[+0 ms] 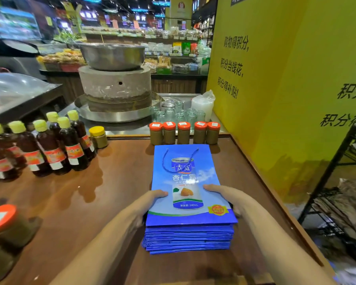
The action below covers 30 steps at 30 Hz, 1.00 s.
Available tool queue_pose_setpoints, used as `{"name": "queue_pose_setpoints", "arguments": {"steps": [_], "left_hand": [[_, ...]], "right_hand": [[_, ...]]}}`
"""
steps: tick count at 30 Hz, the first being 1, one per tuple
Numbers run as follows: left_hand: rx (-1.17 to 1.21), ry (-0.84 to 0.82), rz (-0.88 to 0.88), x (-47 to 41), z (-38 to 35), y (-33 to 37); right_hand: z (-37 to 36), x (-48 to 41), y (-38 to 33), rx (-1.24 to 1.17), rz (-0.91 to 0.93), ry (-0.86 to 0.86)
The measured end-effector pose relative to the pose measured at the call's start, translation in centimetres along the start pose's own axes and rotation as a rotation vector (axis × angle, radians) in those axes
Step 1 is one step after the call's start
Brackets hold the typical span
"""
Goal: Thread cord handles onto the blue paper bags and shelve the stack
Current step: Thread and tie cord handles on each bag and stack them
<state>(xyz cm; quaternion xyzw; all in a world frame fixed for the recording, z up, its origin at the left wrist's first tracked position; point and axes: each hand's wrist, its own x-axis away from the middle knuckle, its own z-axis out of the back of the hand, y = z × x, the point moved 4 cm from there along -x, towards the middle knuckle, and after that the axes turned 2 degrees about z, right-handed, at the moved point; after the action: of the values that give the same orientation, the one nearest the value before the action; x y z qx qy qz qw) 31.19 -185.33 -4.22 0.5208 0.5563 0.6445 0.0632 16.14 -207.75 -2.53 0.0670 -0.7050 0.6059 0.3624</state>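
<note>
Two thumbs pressed down on the top bag [185, 175], while the remaining fingers were hidden beneath the stack of blue paper bags [188, 237]. The left hand [150, 200] and right hand [224, 195] each clasped one long side. The stack sat on the right part of the brown table [95, 202], just before five orange-lidded jars [184, 133]. A blue cord handle [163, 163] lay looped on the top bag, whose print showed a can, "杏仁露" and "240mL"; the badge at its corner was illegible. The yellow wall [275, 99] read "购物得积分, 积分当钱花", and its right-hand text was cut off.
</note>
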Motion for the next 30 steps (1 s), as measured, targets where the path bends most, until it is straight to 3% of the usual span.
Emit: {"name": "queue_pose_setpoints", "arguments": {"steps": [7, 16, 21, 26, 30], "left_hand": [[0.076, -0.036, -0.032, 0.8, 0.9, -0.5], [-0.005, 0.254, -0.455, 2.4, 3.6, 3.7], [-0.043, 0.296, -0.655, 4.6, 3.6, 4.7], [-0.129, 0.334, -0.799, 5.1, 4.1, 3.3], [-0.209, 0.494, -0.875, 5.2, 4.2, 2.4]], "right_hand": [[-1.9, 0.7, 0.7, -0.091, 0.022, -0.069], [-4.3, 1.6, -2.2, -0.170, 0.549, 0.068], [-5.9, 1.6, -2.4, -0.110, 0.772, 0.161], [-6.9, 1.8, -1.9, 0.136, 0.888, 0.295], [-7.4, 1.7, -1.6, 0.063, 0.887, 0.353]]}}
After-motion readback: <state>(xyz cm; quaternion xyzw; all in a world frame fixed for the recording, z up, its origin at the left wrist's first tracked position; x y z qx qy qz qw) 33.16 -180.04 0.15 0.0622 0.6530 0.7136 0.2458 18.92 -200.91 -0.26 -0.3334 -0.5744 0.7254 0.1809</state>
